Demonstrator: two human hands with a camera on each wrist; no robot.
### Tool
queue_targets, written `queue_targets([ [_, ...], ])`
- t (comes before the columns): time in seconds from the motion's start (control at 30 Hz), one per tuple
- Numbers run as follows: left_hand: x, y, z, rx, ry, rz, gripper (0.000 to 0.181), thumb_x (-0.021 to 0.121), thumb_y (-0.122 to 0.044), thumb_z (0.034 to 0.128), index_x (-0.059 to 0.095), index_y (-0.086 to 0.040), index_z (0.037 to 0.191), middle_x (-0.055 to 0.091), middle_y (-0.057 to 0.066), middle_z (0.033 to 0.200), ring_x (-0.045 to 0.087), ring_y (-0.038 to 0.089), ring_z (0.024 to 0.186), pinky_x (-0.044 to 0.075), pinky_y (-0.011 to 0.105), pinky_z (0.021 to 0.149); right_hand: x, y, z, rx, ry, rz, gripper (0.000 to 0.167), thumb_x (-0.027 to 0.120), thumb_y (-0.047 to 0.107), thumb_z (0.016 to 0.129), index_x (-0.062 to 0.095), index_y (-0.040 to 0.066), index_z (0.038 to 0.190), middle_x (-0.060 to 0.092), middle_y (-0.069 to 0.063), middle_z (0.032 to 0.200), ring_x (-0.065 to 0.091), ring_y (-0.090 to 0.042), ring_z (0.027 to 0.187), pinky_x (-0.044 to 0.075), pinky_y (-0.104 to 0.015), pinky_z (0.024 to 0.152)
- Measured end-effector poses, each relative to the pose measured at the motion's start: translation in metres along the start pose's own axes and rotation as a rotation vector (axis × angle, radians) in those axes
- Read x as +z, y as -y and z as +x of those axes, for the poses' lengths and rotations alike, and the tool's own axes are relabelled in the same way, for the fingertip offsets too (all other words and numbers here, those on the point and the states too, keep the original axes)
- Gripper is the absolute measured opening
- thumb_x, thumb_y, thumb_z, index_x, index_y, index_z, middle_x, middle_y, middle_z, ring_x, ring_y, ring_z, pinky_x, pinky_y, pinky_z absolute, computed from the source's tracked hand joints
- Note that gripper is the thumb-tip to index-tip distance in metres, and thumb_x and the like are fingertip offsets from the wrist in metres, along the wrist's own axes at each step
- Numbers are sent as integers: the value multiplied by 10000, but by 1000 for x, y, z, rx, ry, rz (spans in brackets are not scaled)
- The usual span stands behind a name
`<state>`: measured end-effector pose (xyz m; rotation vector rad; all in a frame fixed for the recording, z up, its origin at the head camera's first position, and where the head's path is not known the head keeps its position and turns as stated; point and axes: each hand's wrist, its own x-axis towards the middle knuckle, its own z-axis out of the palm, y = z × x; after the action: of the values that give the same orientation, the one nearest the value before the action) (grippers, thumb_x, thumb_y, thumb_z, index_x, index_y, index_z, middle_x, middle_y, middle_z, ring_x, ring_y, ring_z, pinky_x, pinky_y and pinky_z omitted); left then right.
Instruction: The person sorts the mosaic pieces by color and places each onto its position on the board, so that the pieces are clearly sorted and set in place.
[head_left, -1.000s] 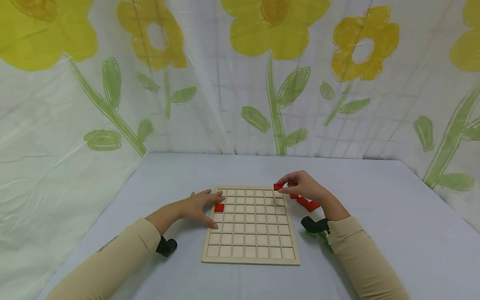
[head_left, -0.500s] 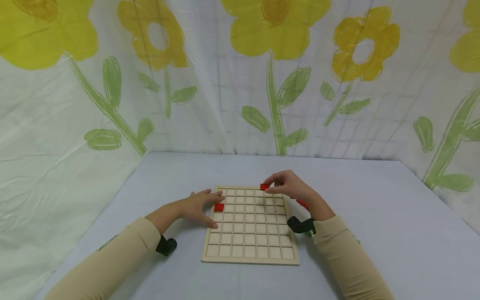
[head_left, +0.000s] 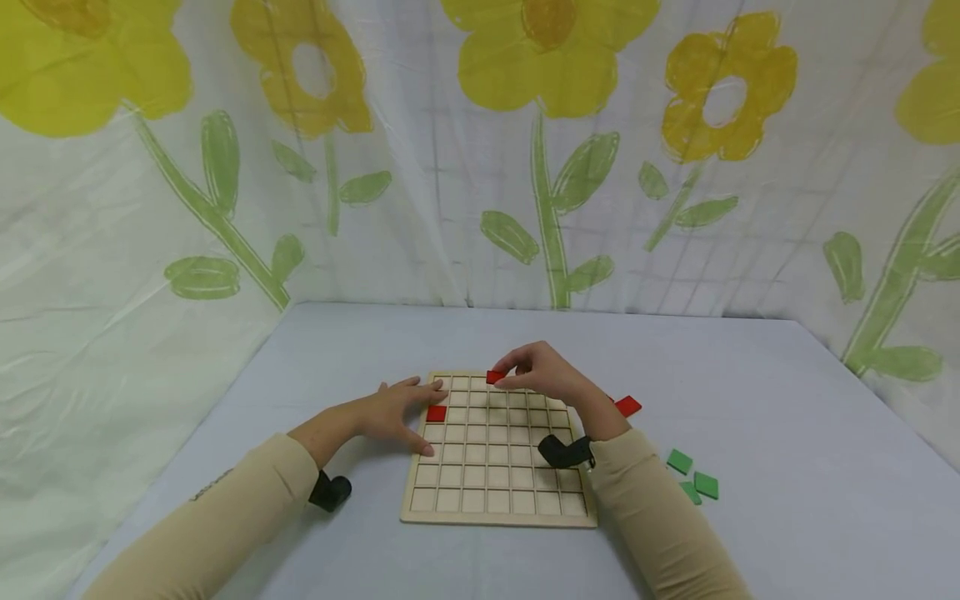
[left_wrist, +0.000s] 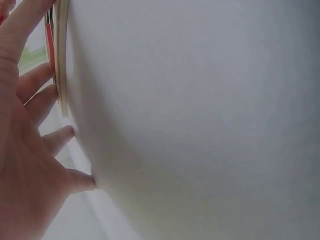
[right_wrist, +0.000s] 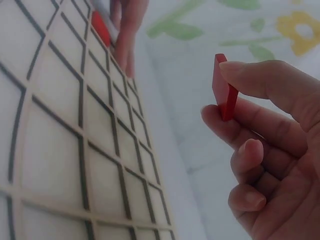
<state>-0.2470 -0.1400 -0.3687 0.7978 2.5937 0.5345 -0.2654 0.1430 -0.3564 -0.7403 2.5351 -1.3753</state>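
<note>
A pale wooden grid board point(head_left: 498, 454) lies flat on the table. One red square tile point(head_left: 437, 413) sits in a cell at its left edge. My left hand point(head_left: 386, 417) rests spread on that edge, thumb and fingertips touching the frame. Over the far rows my right hand point(head_left: 546, 372) pinches another red square tile point(right_wrist: 224, 87) between thumb and finger, held above the board. In the right wrist view the tile stands tilted, apart from the cells. The left wrist view shows the board only edge-on.
To the right of the board lies a red tile point(head_left: 627, 406), partly behind the right forearm. Several green tiles point(head_left: 706, 485) are nearer the front right. A flower-printed curtain point(head_left: 420, 150) hangs behind the table.
My right hand has moved left with the pinched red tile, from the board's far right corner to above its far middle. The green tiles have come into fuller view. My left hand stays put.
</note>
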Motion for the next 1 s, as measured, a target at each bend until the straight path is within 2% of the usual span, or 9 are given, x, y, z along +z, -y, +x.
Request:
queue_targets([
  [0.27, 0, 0, 1, 8, 0, 0, 853, 765, -489, 701, 396, -229, 1424, 234, -25, 1552, 74, 350, 1446, -2, 695, 1070, 18, 6, 11, 30, 27, 18, 242, 716, 181, 815, 707, 61, 1024, 681, -78, 990, 486, -120, 651, 450, -266, 611],
  [0.47, 1, 1, 2, 15, 1, 3, 855, 761, -506, 697, 400, -229, 1421, 233, -30, 1552, 75, 353, 1445, 1, 704, 1062, 28, 10, 18, 43, 4, 19, 243, 719, 183, 809, 712, 52, 1014, 679, -91, 985, 515, -111, 668, 455, -250, 603],
  [0.73, 0, 2, 2, 10, 5, 5, 846, 758, -513, 698, 405, -242, 1417, 230, -34, 1553, 71, 352, 1445, 10, 710, 1057, 42, 8, 26, 78, 6, 88, 240, 726, 193, 806, 713, 62, 1007, 678, -89, 1028, 576, -102, 775, 503, -289, 702],
  [1.0, 1, 4, 3, -7, 10, 13, 847, 755, -529, 692, 414, -241, 1412, 229, -41, 1553, 69, 346, 1447, 16, 703, 1065, 53, 8, 27, 77, 25, 85, 211, 733, 189, 797, 721, 54, 959, 695, -85, 972, 532, -110, 692, 456, -232, 596],
])
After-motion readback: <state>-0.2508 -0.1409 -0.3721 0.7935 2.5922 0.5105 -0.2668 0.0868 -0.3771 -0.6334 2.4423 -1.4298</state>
